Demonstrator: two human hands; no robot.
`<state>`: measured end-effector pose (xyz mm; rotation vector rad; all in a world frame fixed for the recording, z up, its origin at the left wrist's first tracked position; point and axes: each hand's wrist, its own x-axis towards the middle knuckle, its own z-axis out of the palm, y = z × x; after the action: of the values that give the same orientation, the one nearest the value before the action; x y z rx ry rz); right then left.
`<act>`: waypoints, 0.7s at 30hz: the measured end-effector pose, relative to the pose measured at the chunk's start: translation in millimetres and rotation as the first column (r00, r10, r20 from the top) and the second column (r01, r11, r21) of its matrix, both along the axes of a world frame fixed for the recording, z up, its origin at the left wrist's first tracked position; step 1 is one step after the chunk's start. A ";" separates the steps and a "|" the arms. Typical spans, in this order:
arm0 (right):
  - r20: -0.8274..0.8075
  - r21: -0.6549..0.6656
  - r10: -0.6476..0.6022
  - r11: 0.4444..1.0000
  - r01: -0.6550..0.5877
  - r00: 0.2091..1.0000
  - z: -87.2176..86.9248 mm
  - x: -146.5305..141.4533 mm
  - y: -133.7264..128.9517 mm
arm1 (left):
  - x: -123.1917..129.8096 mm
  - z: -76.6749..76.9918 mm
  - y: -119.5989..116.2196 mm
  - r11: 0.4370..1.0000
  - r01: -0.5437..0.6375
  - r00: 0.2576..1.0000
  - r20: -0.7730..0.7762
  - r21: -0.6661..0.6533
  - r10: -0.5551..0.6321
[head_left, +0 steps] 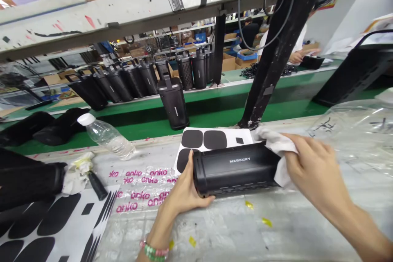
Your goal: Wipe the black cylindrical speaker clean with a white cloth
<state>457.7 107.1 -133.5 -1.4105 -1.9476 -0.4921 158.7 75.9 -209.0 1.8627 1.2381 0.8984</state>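
Observation:
A black speaker [238, 170] marked MERKURY lies on its side in front of me. My left hand [184, 188] grips its left end, thumb underneath and fingers behind. My right hand [313, 163] is closed on a white cloth [281, 143] and presses it to the speaker's right end, so part of that end is covered. Behind the speaker, partly under it, is a white sheet of black stickers [215, 139].
A clear water bottle [107, 135] leans at the left, near a black-handled tool [96, 184] and another sticker sheet [58, 225]. Several black speakers [123, 84] line the green conveyor [211, 108]. A dark post [270, 57] rises beyond the table. Other people sit farther back.

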 end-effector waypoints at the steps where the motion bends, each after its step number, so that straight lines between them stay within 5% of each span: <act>1: -0.024 0.006 0.006 1.000 -0.006 1.000 -0.6 -8.1 -3.8 | 0.2 -0.6 0.1 1.000 0.006 1.000 0.007 0.003 -0.006; 7: 0.038 0.093 0.436 0.894 -0.438 0.899 -18.2 -101.4 -44.5 | 1.4 -2.1 1.1 0.995 0.023 0.999 0.041 0.096 -0.027; 12: 0.074 0.120 0.305 0.942 -0.313 0.949 -13.7 -103.2 -41.2 | 1.5 1.2 0.5 0.999 0.005 0.999 0.036 0.041 -0.007; 17: 0.130 0.119 0.412 0.896 -0.427 0.902 -12.8 -99.3 -36.0 | 1.2 4.7 0.4 0.994 0.036 0.999 0.000 0.102 -0.036; 21: 0.165 0.127 0.263 0.950 -0.284 0.951 -13.1 -98.6 -32.2 | 0.4 5.0 -0.3 0.999 0.009 1.000 0.027 0.045 -0.010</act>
<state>359.1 74.9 -146.6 -1.0137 -2.1340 -0.6091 159.1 75.6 -204.0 1.8836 1.2004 0.9506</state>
